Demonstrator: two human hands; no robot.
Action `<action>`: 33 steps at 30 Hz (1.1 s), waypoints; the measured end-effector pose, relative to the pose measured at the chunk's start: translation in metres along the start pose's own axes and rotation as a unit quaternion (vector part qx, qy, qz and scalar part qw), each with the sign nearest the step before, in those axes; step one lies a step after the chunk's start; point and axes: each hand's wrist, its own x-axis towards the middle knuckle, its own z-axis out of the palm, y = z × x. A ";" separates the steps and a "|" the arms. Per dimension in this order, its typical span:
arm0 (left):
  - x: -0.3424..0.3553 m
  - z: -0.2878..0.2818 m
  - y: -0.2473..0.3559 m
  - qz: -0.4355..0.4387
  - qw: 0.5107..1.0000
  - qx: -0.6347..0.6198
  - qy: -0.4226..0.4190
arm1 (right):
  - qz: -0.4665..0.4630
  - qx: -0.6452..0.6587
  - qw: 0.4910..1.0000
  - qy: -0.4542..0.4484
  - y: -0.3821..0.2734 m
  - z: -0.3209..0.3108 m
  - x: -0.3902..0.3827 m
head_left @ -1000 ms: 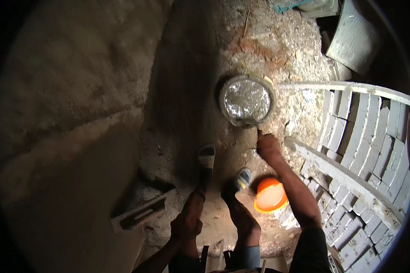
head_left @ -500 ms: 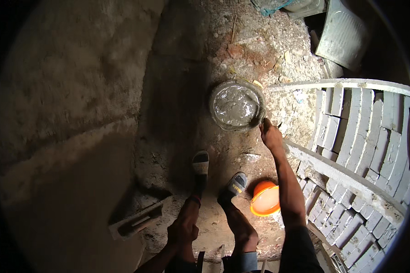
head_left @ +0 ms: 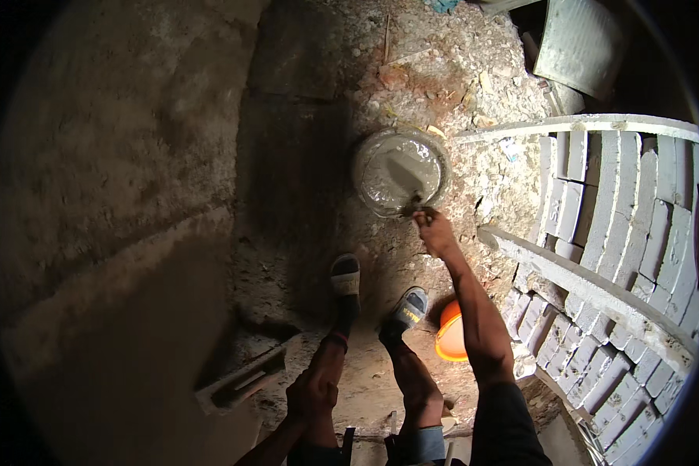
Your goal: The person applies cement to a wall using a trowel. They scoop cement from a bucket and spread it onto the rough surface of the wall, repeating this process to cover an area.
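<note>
My right hand [head_left: 436, 231] is closed around the handle of a trowel [head_left: 402, 177]. Its blade lies over the wet grey mortar, touching or just within it, and the handle crosses the near rim. The mortar [head_left: 377, 186] fills a round tub [head_left: 360, 159] standing on the ground ahead of my feet. My left hand [head_left: 311, 394] is wrapped on my left leg near the knee, though its fingers show only in part. A plastering float [head_left: 245, 380] with a long flat board rests at the left, apart from that hand.
An orange bowl-shaped thing [head_left: 450, 342] lies tipped beside my right foot, partly behind my forearm. Stacked grey blocks [head_left: 606, 210] and two long pale beams [head_left: 590, 279] occupy the right. Rubble [head_left: 458, 62] covers the ground beyond the tub. A rough wall [head_left: 132, 116] rises on the left.
My right hand has moved left along the tub's near rim. The trowel blade now shows over the mortar. My left hand stays on my leg.
</note>
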 end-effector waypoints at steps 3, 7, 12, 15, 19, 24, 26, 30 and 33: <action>0.003 0.003 0.008 -0.016 1.000 0.004 -0.019 | 0.033 0.122 0.988 0.088 0.016 -0.027 -0.020; 0.002 -0.005 0.007 -0.017 1.000 0.012 0.009 | 0.027 0.214 0.970 0.110 0.005 -0.013 -0.022; 0.011 0.026 0.000 0.014 1.000 0.011 0.010 | -0.035 -0.149 0.933 0.326 0.083 -0.003 0.026; 0.001 0.016 -0.001 0.011 0.999 0.032 0.009 | 0.049 0.064 0.979 0.186 0.037 0.052 0.035; 0.002 0.017 -0.008 0.020 0.999 0.034 0.031 | 0.128 0.326 0.937 -0.018 -0.008 0.055 0.025; 0.003 0.019 0.001 0.023 0.997 0.067 0.023 | 0.122 0.447 0.879 -0.112 0.034 0.033 0.007; -0.004 0.028 -0.004 0.057 0.991 0.078 0.088 | 0.115 0.485 0.855 -0.141 0.041 0.036 -0.005; 0.012 0.016 0.017 0.058 0.997 0.038 0.031 | 0.095 0.470 0.870 -0.110 0.045 0.013 -0.031; -0.003 -0.015 0.026 0.050 0.993 0.016 0.102 | 0.056 0.487 0.869 -0.066 0.025 0.005 -0.069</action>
